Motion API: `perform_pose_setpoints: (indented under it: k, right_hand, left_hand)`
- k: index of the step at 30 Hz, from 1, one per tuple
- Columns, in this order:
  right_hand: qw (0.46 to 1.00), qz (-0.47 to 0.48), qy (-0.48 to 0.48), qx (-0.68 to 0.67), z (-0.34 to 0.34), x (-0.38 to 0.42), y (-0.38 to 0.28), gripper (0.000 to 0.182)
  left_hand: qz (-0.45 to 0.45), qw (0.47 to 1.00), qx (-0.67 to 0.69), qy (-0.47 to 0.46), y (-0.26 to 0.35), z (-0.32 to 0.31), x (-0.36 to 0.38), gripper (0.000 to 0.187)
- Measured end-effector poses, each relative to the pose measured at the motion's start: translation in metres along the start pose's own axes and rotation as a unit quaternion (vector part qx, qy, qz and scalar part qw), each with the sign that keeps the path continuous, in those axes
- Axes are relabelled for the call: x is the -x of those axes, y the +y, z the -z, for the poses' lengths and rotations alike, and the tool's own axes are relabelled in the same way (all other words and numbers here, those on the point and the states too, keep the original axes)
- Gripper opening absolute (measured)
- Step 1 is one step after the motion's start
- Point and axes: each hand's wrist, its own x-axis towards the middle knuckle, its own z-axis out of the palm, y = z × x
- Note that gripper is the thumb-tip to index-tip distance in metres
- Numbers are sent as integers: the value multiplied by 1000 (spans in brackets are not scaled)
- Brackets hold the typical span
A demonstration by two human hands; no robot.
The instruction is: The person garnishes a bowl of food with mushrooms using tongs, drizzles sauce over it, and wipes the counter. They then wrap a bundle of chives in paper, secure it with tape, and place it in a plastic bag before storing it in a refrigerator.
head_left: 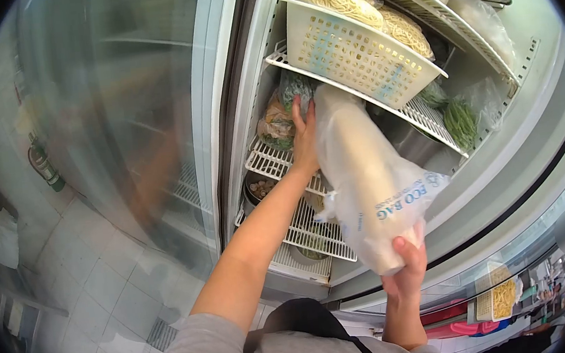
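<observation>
A long, pale daikon-like radish (357,162) lies inside a translucent plastic bag (404,200) printed "ECO BAG" in blue. My right hand (408,263) is closed around its lower end, thumb on top, while the upper end reaches into the open fridge under a shelf. My left hand (304,140) is inside the fridge, left of the radish, fingers stretched upward. Its fingertips are against or very near bagged greens (294,87); contact is hard to tell. A bag with orange-brown and green contents (276,124) sits just left of that hand.
Above the radish, a white perforated basket (359,57) holds bagged noodles (347,3). Green beans (461,122) lie on the wire shelf (426,116) at right. A glass door (121,124) stands on the left. Lower down, a pot (260,187) sits on another rack.
</observation>
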Motion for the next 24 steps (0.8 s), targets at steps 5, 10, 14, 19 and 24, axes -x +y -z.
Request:
perform_pose_setpoints:
  k: [5,10,14,19,24]
  right_hand:
    - [999,-25,-26,3,-10,-17,33,64]
    - [999,17,-24,-26,-53,-92,82,61]
    - [995,68,-3,70,-86,-173,122,55]
    - [976,105,94,166,-107,-216,143,39]
    - [949,65,142,275,-126,-241,120,38]
  left_hand:
    - [19,982,187,38,8,29,2,67]
    - [104,986,117,-54,-7,41,5,64]
    - [157,979,56,-116,-16,43,12,62]
    - [-26,988,-145,-42,-24,40,22,58]
    - [33,998,-19,-45,-28,36,22,61]
